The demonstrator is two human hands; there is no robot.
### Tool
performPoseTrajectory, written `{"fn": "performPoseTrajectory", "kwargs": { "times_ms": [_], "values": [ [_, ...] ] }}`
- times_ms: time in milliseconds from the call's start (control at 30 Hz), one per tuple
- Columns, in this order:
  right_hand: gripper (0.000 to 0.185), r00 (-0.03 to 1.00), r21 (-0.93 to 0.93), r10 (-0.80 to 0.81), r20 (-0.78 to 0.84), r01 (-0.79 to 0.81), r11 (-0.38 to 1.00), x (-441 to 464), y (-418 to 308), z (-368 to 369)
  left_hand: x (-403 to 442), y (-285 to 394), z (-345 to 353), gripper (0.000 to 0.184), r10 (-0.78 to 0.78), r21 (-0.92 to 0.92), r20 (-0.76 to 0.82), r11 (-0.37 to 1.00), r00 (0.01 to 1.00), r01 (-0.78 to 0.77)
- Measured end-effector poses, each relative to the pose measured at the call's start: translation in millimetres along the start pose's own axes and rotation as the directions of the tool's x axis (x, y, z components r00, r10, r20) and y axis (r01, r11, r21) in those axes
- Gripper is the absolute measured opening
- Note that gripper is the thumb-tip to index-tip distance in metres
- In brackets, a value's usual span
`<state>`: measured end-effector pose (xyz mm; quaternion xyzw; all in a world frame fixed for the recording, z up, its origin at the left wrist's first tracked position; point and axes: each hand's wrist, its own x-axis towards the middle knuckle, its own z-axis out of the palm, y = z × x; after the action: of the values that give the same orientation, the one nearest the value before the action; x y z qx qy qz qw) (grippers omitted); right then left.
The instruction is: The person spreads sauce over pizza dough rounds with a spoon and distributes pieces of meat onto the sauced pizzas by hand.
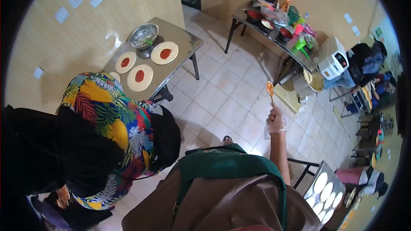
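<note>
My right hand [276, 121], in a clear plastic glove, is stretched forward over the tiled floor. Its fingers are closed round the handle of a spoon [270, 89], whose upright bowl is coated in orange-red sauce. My left hand is out of view. On the metal table at the left [180, 42] lie flat dough rounds, among them one at the right [171, 60] and one in front [133, 84], each with a red sauce patch in its middle. A metal bowl [144, 35] stands behind them.
A person in a colourful leaf-patterned garment [107, 119] stands close at my left. Against the back wall, a table [274, 35] carries bowls and bags. A white appliance [333, 60] stands beside it. At lower right, pale rounds [320, 183] cover another table; people are beyond.
</note>
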<state>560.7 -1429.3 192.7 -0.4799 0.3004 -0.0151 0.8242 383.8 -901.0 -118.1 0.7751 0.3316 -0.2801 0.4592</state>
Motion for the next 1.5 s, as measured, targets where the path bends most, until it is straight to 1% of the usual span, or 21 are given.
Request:
{"fn": "performPoseTrajectory", "kwargs": {
  "times_ms": [267,400,533,633,767,800,867,900,933,967,1000,1033,1067,1100,1133,1167,1200,1233,1267,1300,1500],
  "values": [
    [0.015,0.993,-0.116,0.083,0.08,-0.073,0.991,181,-91,76,7,67,71,0.05,-0.221,-0.146,-0.079,0.967,0.972,0.208],
    [0.017,0.998,-0.112,0.059,-0.006,-0.059,0.992,297,-109,139,46,110,93,0.05,-0.308,-0.304,-0.128,0.917,0.943,0.258],
    [0.022,0.996,-0.095,-0.041,-0.085,0.033,0.995,417,-107,193,102,164,94,0.051,-0.363,-0.451,-0.163,0.855,0.918,0.258],
    [0.023,0.985,-0.244,-0.124,-0.121,0.092,0.965,512,-114,205,139,205,91,0.051,-0.402,-0.571,-0.173,0.785,0.899,0.241],
    [0.023,0.981,-0.249,-0.04,-0.189,-0.008,0.968,606,-147,238,173,268,77,0.052,-0.442,-0.71,-0.203,0.681,0.874,0.18],
    [0.023,0.995,-0.186,-0.052,-0.079,0.037,0.982,655,-140,223,181,277,76,0.052,-0.454,-0.735,-0.211,0.657,0.866,0.166],
    [0.023,0.966,-0.239,-0.12,-0.23,0.063,0.969,685,-152,249,190,297,68,0.052,-0.481,-0.784,-0.233,0.607,0.845,0.13],
    [0.017,0.971,-0.427,-0.195,-0.142,0.117,0.896,727,-150,242,195,305,61,0.053,-0.496,-0.809,-0.244,0.578,0.833,0.107],
    [0.013,0.976,-0.676,-0.208,0.064,0.196,0.711,774,-157,219,201,311,54,0.053,-0.509,-0.832,-0.258,0.549,0.821,0.079],
    [0.01,0.951,-0.838,-0.151,0.27,0.31,0.45,825,-170,196,205,316,46,0.053,-0.525,-0.852,-0.274,0.521,0.806,0.05],
    [0.007,0.917,-0.931,-0.216,0.336,0.358,0.07,821,-168,221,207,318,44,0.053,-0.531,-0.861,-0.297,0.508,0.794,0.018],
    [0.015,0.874,-0.896,-0.278,0.399,0.307,-0.32,815,-167,247,207,319,46,0.053,-0.533,-0.861,-0.324,0.508,0.781,-0.01],
    [0.027,0.772,-0.765,-0.212,0.599,0.474,-0.435,814,-176,249,198,321,59,0.051,-0.509,-0.84,-0.387,0.538,0.769,-0.067],
    [0.034,0.594,-0.35,0.057,0.802,0.547,-0.76,902,-152,232,185,328,72,0.048,-0.483,-0.815,-0.448,0.566,0.752,-0.122],
    [0.044,0.33,0.155,0.319,0.889,0.438,-0.885,989,-129,215,189,305,113,0.043,-0.308,-0.563,-0.59,0.82,0.746,-0.107],
    [0.044,0.456,-0.079,0.218,0.863,0.548,-0.833,961,-155,226,179,309,140,0.039,-0.106,-0.184,-0.707,0.982,0.699,-0.037],
    [0.044,0.527,-0.207,0.176,0.831,0.588,-0.782,951,-165,240,156,343,152,0.039,0.091,0.161,-0.782,0.985,0.617,0.059],
    [0.044,0.592,-0.327,0.138,0.794,0.608,-0.723,949,-169,258,131,345,185,0.044,-0.178,0.076,-0.583,0.96,0.793,0.271],
    [0.044,0.668,-0.449,0.096,0.738,0.593,-0.669,945,-171,271,133,353,215,0.056,-0.441,-0.139,-0.447,0.894,0.778,0.427],
    [0.044,0.716,-0.534,0.07,0.694,0.578,-0.617,950,-169,280,122,373,244,0.057,-0.55,-0.246,-0.341,0.835,0.762,0.492],
    [0.045,0.86,-0.795,0.008,0.511,0.476,-0.377,947,-180,306,71,477,354,0.063,-0.652,-0.457,-0.017,0.679,0.758,0.574]
  ]
}}
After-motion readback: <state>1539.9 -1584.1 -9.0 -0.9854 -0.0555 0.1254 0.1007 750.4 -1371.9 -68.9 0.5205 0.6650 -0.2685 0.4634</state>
